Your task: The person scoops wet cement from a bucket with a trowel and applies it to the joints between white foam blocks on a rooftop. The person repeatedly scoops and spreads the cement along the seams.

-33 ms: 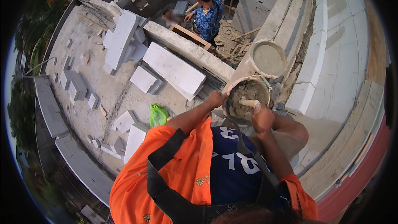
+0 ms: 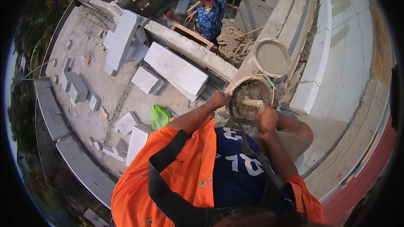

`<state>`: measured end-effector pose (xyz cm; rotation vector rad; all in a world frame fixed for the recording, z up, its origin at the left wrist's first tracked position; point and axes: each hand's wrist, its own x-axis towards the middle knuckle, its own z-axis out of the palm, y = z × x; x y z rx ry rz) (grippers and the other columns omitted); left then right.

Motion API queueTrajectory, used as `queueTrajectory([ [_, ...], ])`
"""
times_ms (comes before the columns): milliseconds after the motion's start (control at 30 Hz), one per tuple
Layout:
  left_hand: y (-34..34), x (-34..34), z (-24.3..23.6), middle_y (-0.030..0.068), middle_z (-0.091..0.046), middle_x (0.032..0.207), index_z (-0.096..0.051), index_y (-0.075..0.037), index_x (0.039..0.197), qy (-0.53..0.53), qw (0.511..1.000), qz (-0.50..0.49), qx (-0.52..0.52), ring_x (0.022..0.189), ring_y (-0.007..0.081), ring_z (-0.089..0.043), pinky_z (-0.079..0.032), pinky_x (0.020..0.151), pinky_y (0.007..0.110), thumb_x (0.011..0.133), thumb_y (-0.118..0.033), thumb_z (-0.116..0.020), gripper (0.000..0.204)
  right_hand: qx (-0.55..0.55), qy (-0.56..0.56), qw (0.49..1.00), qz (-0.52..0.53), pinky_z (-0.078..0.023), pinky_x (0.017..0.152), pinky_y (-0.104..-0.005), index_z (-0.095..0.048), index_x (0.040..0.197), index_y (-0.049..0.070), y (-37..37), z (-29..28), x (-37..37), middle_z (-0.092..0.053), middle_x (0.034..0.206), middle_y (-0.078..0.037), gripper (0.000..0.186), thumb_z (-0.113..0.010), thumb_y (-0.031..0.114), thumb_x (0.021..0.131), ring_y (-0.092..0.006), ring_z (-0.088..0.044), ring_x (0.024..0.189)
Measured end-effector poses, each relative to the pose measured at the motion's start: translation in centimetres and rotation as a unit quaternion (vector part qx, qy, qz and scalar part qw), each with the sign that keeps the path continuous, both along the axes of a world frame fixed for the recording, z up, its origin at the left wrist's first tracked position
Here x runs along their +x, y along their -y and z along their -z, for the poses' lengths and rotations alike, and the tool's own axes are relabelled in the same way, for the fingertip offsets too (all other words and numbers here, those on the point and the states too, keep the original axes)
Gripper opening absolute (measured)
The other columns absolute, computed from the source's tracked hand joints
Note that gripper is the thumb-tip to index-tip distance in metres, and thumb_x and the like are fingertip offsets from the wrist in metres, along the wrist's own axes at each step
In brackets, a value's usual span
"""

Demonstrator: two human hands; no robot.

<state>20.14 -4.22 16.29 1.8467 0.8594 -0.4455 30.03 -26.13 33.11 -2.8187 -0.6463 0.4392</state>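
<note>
My left hand (image 2: 219, 99) grips the left rim of a bucket (image 2: 240, 83) of thick grey mortar (image 2: 253, 90). In my right hand (image 2: 267, 120) is the pale wooden handle (image 2: 251, 102) of a tool, probably a trowel. Its working end is sunk in the mortar, so its shape cannot be seen. Just beyond stands a second bucket (image 2: 255, 53), nearly full of smooth grey liquid (image 2: 272, 61).
On my right runs a curved pale block wall (image 2: 311, 96). Several white blocks (image 2: 176, 71) lie on the slab at left, near a green plastic bag (image 2: 160, 117). A person in a blue patterned shirt (image 2: 210, 19) stands below, beyond a low concrete wall (image 2: 189, 50).
</note>
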Motion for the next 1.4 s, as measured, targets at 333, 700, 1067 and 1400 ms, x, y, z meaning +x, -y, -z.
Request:
queueTrajectory([
  [333,-0.1,0.5,0.9,0.0325,-0.073,0.09,-0.077,0.007,0.092,0.022,0.999,-0.032,-0.014,0.087,0.0442,-0.074,-0.055,0.079,0.052,0.1,-0.062,-0.065,0.07,0.049,0.02,0.998,0.033,-0.055,0.082,-0.0557,-0.069,0.103,0.003,-1.4,-3.0,4.5,-0.074,0.092,-0.023,0.028,-0.068,0.031,0.098,-0.0494,-0.071,0.09],
  [700,-0.2,0.8,1.5,0.0308,-0.073,0.088,-0.077,0.008,0.097,-0.022,0.996,-0.059,-0.067,0.086,0.0429,-0.074,-0.055,0.078,0.051,0.1,-0.062,-0.066,0.071,-0.427,-0.177,0.826,-0.324,-0.06,0.077,-0.0509,-0.075,0.104,0.002,-6.8,6.6,2.4,-0.08,0.102,-0.015,0.02,-0.065,0.015,0.092,-0.0345,-0.079,0.093],
  [1067,0.3,0.1,3.7,0.0317,-0.074,0.091,-0.075,0.01,0.098,-0.001,0.994,-0.079,-0.076,0.088,0.0416,-0.075,-0.056,0.079,0.051,0.099,-0.066,-0.065,0.076,-0.285,-0.135,0.936,-0.158,-0.061,0.088,-0.0479,-0.068,0.107,-0.002,1.9,-2.2,5.6,-0.077,0.109,-0.025,0.024,-0.058,0.017,0.098,-0.0386,-0.076,0.105],
  [1400,0.5,0.5,1.1,0.015,-0.072,0.08,-0.075,0.01,0.098,0.011,0.977,-0.147,-0.153,0.072,0.0222,-0.068,-0.056,0.069,0.041,0.1,-0.062,-0.069,0.072,-0.207,-0.208,0.937,-0.19,-0.06,0.076,-0.0511,-0.066,0.11,-0.008,4.0,8.5,6.8,-0.074,0.093,-0.03,0.028,-0.061,0.018,0.1,-0.0426,-0.077,0.09],
])
